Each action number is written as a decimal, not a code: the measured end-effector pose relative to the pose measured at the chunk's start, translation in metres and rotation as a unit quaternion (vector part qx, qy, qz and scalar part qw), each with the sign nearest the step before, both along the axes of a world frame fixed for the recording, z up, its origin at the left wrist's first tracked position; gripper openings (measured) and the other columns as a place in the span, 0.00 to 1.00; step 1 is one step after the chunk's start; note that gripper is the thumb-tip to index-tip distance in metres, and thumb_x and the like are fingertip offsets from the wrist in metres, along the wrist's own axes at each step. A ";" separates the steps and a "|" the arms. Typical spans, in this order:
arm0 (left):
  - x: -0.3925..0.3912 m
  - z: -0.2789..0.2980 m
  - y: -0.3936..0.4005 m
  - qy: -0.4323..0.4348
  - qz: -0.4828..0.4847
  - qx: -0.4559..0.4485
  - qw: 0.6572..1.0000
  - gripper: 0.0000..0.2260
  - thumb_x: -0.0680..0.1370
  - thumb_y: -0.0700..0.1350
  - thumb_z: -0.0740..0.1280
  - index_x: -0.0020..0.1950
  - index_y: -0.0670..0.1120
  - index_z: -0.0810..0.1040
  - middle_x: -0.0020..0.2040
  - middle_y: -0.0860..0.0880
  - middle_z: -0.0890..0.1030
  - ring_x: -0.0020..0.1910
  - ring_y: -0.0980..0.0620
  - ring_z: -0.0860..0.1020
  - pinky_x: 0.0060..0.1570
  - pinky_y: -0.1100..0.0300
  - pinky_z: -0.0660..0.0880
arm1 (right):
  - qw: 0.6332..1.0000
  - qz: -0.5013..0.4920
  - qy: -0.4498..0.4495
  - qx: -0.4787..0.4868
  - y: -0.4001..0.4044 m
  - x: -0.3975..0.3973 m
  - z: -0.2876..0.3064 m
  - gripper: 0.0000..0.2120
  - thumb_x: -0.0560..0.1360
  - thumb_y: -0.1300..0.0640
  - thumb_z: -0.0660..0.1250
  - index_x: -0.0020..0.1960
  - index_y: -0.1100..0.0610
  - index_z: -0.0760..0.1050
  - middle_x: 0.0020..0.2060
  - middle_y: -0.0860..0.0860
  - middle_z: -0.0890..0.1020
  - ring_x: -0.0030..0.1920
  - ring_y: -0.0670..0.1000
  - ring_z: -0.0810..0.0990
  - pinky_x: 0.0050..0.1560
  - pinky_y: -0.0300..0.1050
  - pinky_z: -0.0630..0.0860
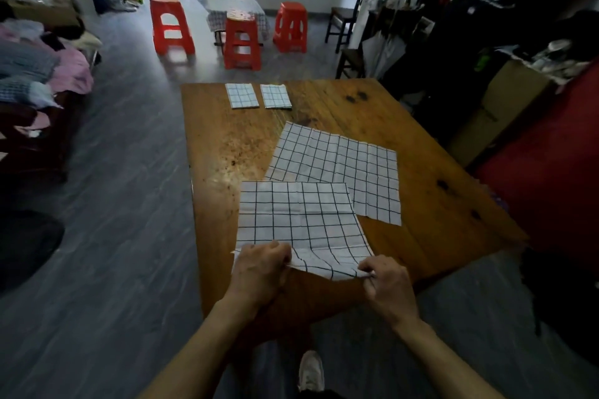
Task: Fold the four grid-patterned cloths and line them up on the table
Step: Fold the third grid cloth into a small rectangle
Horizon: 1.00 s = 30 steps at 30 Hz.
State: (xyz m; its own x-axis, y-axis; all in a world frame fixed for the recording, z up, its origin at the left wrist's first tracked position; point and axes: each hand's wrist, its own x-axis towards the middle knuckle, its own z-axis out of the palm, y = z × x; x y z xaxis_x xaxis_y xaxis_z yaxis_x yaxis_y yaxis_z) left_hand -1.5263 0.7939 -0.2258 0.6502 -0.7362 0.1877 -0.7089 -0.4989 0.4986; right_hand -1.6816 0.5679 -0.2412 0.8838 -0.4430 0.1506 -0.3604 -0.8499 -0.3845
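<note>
Two folded grid-patterned cloths, the left one (242,96) and the right one (276,96), lie side by side at the far end of the wooden table (227,145). A third cloth (350,165) lies spread flat near the middle right. The fourth cloth (301,220) is spread at the near edge, overlapping the third one's corner. My left hand (259,272) grips its near left corner. My right hand (385,282) pinches its near right corner. The near edge of this cloth is lifted slightly off the table.
Several red plastic stools (241,41) and a small covered table (233,9) stand on the floor beyond. Piled clothes (39,67) lie at the left. A cardboard box (505,100) and dark clutter crowd the table's right side. My shoe (311,369) shows below.
</note>
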 end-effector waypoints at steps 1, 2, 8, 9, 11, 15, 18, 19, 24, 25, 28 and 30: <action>-0.002 0.001 0.003 -0.008 0.001 0.002 1.000 0.03 0.75 0.44 0.70 0.45 0.50 0.77 0.39 0.52 0.80 0.38 0.53 0.76 0.45 0.57 0.73 | 1.000 0.000 -0.004 0.004 -0.004 -0.003 0.002 0.14 0.68 0.67 0.72 0.46 0.50 0.78 0.41 0.45 0.79 0.44 0.46 0.77 0.48 0.46 0.75; -0.004 0.003 0.007 -0.018 0.004 0.010 1.000 0.03 0.75 0.44 0.70 0.44 0.51 0.77 0.39 0.52 0.79 0.37 0.53 0.76 0.44 0.58 0.73 | 1.000 0.004 -0.005 0.009 -0.008 -0.006 0.003 0.13 0.69 0.67 0.72 0.46 0.50 0.78 0.41 0.45 0.78 0.43 0.46 0.77 0.47 0.48 0.76; -0.013 0.010 0.022 -0.015 0.060 0.050 0.997 0.04 0.76 0.44 0.69 0.43 0.51 0.76 0.38 0.54 0.78 0.36 0.55 0.76 0.41 0.57 0.76 | 0.997 0.054 -0.006 0.062 -0.041 -0.013 0.006 0.10 0.73 0.62 0.70 0.48 0.48 0.75 0.42 0.42 0.76 0.45 0.43 0.76 0.47 0.50 0.78; -0.014 0.010 0.022 -0.009 0.071 0.048 0.996 0.04 0.75 0.43 0.70 0.43 0.51 0.76 0.38 0.54 0.79 0.36 0.55 0.77 0.40 0.56 0.77 | 0.995 0.061 -0.011 0.074 -0.047 -0.013 0.008 0.09 0.74 0.62 0.70 0.48 0.49 0.76 0.43 0.43 0.76 0.45 0.43 0.77 0.48 0.49 0.79; -0.017 0.013 0.018 0.020 0.092 0.045 0.994 0.05 0.74 0.43 0.71 0.43 0.51 0.77 0.39 0.54 0.79 0.38 0.55 0.77 0.40 0.56 0.78 | 0.992 0.069 -0.022 0.103 -0.060 -0.013 0.013 0.08 0.75 0.62 0.69 0.49 0.50 0.76 0.43 0.44 0.77 0.45 0.43 0.77 0.47 0.46 0.79; -0.027 0.022 -0.004 0.060 0.133 0.039 0.989 0.04 0.76 0.43 0.71 0.45 0.51 0.77 0.42 0.54 0.80 0.42 0.56 0.78 0.42 0.56 0.79 | 0.981 0.082 -0.047 0.167 -0.085 -0.019 0.022 0.08 0.77 0.63 0.67 0.49 0.51 0.76 0.45 0.46 0.77 0.46 0.42 0.77 0.46 0.35 0.77; -0.034 0.026 -0.022 0.057 0.155 0.032 0.986 0.03 0.77 0.44 0.69 0.47 0.52 0.78 0.42 0.54 0.80 0.42 0.57 0.78 0.42 0.55 0.80 | 0.972 0.083 -0.065 0.209 -0.105 -0.020 0.022 0.07 0.77 0.62 0.67 0.49 0.50 0.77 0.46 0.46 0.78 0.46 0.42 0.78 0.44 0.36 0.77; -0.036 0.026 -0.026 0.058 0.168 0.025 0.984 0.02 0.77 0.44 0.69 0.48 0.51 0.78 0.43 0.54 0.81 0.42 0.56 0.79 0.42 0.55 0.80 | 0.967 0.084 -0.073 0.231 -0.112 -0.019 0.020 0.07 0.77 0.62 0.67 0.49 0.50 0.77 0.45 0.46 0.79 0.46 0.42 0.79 0.44 0.37 0.78; -0.043 0.025 -0.044 0.040 0.214 0.011 0.976 0.03 0.77 0.43 0.69 0.49 0.50 0.79 0.44 0.54 0.80 0.42 0.58 0.79 0.42 0.60 0.79 | 0.949 0.081 -0.092 0.291 -0.136 -0.012 0.019 0.08 0.76 0.62 0.68 0.46 0.49 0.77 0.44 0.48 0.81 0.45 0.41 0.80 0.43 0.34 0.78; -0.042 0.023 -0.046 0.040 0.221 0.009 0.974 0.03 0.77 0.43 0.69 0.49 0.50 0.79 0.43 0.54 0.80 0.42 0.58 0.78 0.42 0.61 0.79 | 0.947 0.078 -0.097 0.296 -0.138 -0.010 0.018 0.08 0.76 0.63 0.68 0.46 0.50 0.77 0.43 0.48 0.81 0.44 0.40 0.80 0.41 0.32 0.77; -0.031 0.020 -0.055 0.039 0.241 0.014 0.970 0.02 0.78 0.43 0.68 0.49 0.50 0.79 0.42 0.54 0.80 0.40 0.58 0.78 0.40 0.60 0.79 | 0.943 0.077 -0.099 0.308 -0.146 0.005 0.018 0.06 0.76 0.62 0.69 0.47 0.52 0.78 0.43 0.48 0.81 0.44 0.41 0.80 0.41 0.31 0.77; -0.016 0.015 -0.060 0.039 0.249 0.013 0.968 0.02 0.78 0.44 0.68 0.48 0.50 0.78 0.41 0.53 0.80 0.40 0.58 0.78 0.39 0.60 0.78 | 0.944 0.078 -0.085 0.308 -0.151 0.018 0.016 0.05 0.76 0.62 0.69 0.49 0.53 0.78 0.44 0.48 0.81 0.45 0.43 0.81 0.42 0.32 0.78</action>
